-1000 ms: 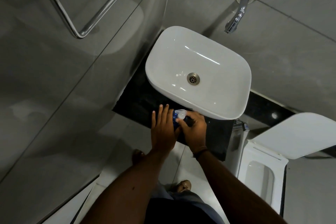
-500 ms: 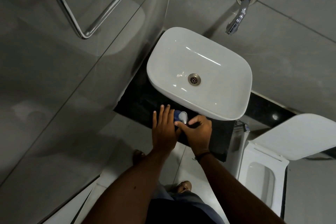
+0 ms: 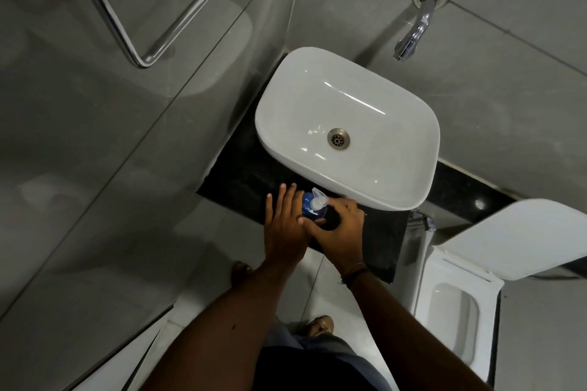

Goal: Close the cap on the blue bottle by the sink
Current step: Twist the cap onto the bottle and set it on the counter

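I see the blue bottle [image 3: 310, 209] upright at centre frame, just below the sink [image 3: 409, 187]. My left hand [image 3: 283, 225] steadies it, fingers flat; my right hand [image 3: 341, 232] cups it (cap [image 3: 318, 200] apparently unshut, nearer the right).

The sink [image 3: 349, 124] sits on the desk [image 3: 241, 174], tap [image 3: 416, 28] on the wall behind it. Just in front of the sink stands the bottle [image 3: 313, 208], left hand [image 3: 284, 225] on its left, right hand [image 3: 341, 232] on its right. Toilet [image 3: 476, 279] off to the right.
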Available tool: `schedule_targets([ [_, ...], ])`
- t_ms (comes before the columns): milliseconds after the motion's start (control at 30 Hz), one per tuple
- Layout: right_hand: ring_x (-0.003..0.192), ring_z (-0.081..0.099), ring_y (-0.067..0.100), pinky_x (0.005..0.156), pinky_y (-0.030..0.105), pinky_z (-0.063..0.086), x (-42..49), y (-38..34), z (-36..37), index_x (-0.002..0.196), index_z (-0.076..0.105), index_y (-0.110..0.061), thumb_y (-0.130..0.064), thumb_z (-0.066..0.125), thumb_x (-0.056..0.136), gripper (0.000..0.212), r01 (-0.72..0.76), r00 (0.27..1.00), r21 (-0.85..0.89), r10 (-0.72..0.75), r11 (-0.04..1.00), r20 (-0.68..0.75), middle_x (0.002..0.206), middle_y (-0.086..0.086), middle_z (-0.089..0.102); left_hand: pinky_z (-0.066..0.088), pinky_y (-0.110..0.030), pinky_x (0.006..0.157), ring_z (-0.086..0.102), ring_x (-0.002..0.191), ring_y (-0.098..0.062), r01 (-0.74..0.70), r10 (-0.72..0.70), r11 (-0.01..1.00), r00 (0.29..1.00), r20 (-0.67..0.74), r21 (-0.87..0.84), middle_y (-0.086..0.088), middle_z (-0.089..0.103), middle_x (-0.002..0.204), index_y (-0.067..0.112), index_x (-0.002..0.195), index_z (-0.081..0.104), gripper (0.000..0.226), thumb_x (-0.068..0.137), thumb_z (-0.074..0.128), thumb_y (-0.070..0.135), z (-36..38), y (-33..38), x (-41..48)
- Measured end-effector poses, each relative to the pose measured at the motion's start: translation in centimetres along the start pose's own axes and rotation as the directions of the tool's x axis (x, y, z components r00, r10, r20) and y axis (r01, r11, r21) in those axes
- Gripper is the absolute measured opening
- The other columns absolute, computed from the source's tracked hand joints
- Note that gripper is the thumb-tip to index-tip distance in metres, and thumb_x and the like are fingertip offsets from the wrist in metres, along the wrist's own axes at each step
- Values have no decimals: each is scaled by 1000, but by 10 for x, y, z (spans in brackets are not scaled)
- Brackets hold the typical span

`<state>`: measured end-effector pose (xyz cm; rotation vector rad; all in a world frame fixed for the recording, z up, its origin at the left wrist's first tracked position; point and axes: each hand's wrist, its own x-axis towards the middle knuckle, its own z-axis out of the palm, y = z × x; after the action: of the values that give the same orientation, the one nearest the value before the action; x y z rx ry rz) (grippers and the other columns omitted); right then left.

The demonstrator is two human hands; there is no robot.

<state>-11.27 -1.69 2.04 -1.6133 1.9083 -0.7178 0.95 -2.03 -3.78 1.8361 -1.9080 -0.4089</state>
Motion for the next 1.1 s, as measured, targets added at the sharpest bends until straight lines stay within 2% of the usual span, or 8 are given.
schedule_targets([
  [100,90,58,22,85,25,44,0,2,-4,86,64,-20,-51,90,65,45,-34,994,33,37,999,-106,91,-2,63,32,-59,121,37,150,-31,13,-13,1000,1000,16,-18,-15,54,151,2,142,54,56,104,34,39,-1,1,1],
  [233,116,56,16,104,19,38,0,0,-6,124,68,-20,-47,91,69,66,44,996,21,-45,999,74,120,-3,65,33,-60,120,39,149,-32,3,-2,1000,1000,19,-30,-16,54,151,3,141,55,73,106,19,56,-3,0,1],
  [367,91,60,24,87,39,51,7,-2,-9,88,65,-19,-47,89,64,43,-23,997,66,28,998,-72,94,-2,64,32,-59,120,39,149,-30,29,-29,999,1000,3,-39,-14,56,150,3,141,55,68,107,17,47,-1,1,2],
  [500,115,55,20,102,23,41,7,-2,-10,123,66,-19,-32,92,67,63,3,991,62,-11,998,137,119,-2,62,30,-58,122,36,151,-29,3,-3,1000,1000,23,0,-13,54,152,6,142,54,51,103,53,38,3,-2,0],
  [633,111,62,31,97,44,56,16,-6,-9,112,67,-10,-8,89,70,47,-42,998,157,33,987,58,115,9,64,29,-58,122,38,150,-29,10,-9,1000,999,43,-29,-13,54,152,5,143,53,71,106,20,57,-1,-2,1],
  [767,126,56,25,111,41,50,22,-11,-12,136,63,-10,-6,80,83,56,-30,980,101,9,994,199,130,8,61,28,-57,123,37,150,-30,10,-7,999,998,65,-37,-14,54,152,5,144,52,84,101,14,66,-4,-1,2],
  [967,101,63,22,94,43,57,18,-24,-5,93,71,-29,-33,90,73,27,-158,987,63,156,985,27,104,0,68,27,-57,124,37,150,-30,14,-12,1000,997,81,-18,-13,54,152,5,145,52,75,100,29,61,-6,1,2],
  [1100,97,66,19,92,44,59,15,-34,-4,84,55,-46,-35,93,69,43,-188,982,80,189,979,-12,101,-6,66,27,-57,124,36,151,-30,17,-15,1000,996,89,-26,-13,53,153,5,144,53,81,100,17,62,-13,3,3],
])
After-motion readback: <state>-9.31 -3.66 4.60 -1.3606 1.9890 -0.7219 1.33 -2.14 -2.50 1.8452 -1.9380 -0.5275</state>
